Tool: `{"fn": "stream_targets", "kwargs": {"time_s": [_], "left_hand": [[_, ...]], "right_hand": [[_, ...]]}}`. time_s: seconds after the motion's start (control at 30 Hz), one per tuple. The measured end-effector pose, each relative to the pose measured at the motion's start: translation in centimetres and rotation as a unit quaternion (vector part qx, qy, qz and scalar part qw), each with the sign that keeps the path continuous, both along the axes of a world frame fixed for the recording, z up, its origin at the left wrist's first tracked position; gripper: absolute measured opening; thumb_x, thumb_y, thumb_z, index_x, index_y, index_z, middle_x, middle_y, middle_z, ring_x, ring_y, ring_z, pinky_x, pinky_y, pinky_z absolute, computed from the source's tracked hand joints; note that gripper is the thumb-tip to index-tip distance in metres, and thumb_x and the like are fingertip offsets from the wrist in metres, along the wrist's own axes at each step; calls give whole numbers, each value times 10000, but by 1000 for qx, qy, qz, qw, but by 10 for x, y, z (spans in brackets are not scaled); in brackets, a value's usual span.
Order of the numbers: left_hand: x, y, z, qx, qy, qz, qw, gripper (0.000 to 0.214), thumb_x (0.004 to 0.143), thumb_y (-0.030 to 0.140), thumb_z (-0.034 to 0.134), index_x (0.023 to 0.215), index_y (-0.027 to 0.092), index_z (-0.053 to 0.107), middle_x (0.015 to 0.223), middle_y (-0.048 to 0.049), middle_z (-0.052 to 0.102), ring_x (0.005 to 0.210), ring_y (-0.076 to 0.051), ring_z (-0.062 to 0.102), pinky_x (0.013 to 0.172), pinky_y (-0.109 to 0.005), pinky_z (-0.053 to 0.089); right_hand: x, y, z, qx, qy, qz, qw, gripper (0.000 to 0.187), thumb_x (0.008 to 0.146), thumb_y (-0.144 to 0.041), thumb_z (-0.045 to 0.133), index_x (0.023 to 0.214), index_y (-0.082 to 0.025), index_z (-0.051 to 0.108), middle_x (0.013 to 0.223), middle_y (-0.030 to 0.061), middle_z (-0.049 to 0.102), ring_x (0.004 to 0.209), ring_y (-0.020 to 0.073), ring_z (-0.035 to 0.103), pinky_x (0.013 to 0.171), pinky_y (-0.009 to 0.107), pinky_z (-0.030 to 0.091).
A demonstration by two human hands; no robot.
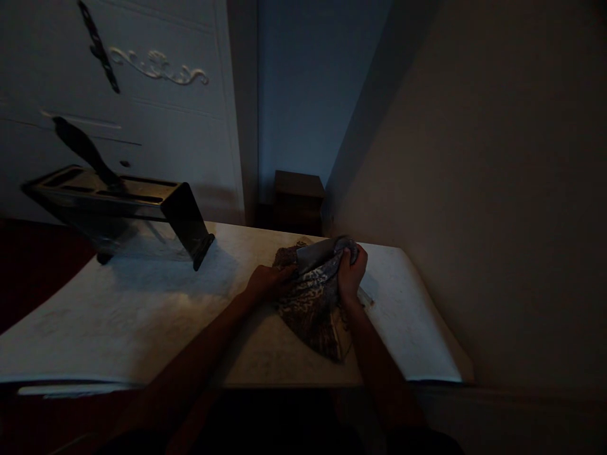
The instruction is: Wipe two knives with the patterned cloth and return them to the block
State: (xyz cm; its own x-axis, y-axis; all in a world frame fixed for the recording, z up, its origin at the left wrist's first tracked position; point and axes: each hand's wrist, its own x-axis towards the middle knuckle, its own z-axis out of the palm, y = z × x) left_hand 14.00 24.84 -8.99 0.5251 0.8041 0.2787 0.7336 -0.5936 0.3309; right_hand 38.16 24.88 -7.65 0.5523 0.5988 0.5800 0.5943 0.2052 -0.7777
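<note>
Over the table (403,309), the blade (313,255) lies lengthwise between two hands. The right hand (351,275) is closed on the cloth (315,306) at its right end; how the left hand (266,283) grips, I cannot tell.

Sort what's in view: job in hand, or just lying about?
In the job:
patterned cloth, gripped in the right hand
flat grey piece, probably a blade, against the cloth near the left hand

Lying about, it seems:
slotted holder, black handle sticking up
brown box beyond the table
</note>
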Motion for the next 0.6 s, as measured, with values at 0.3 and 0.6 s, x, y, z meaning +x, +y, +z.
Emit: {"fn": "stream_targets", "kwargs": {"time_s": [0.3,0.6], "left_hand": [[-8,-4,8,-8,-28,50,998,444,827,446,596,1211,237,672,955,-88,743,770,-208,677,673,-275,452],[-25,-2,16,-42,-84,35,995,443,826,433,600,1214,234,674,1075,-59,731,885,-212,693,767,-272,479]], "right_hand": [[14,10,-19,-78,208,57,973,414,815,-554,531,939,-167,610,921,56,640,868,199,565,857,361,429],[26,8,-17,-49,360,56,930,450,733,-543,572,936,-145,625,883,58,674,796,202,603,748,351,487]]}}
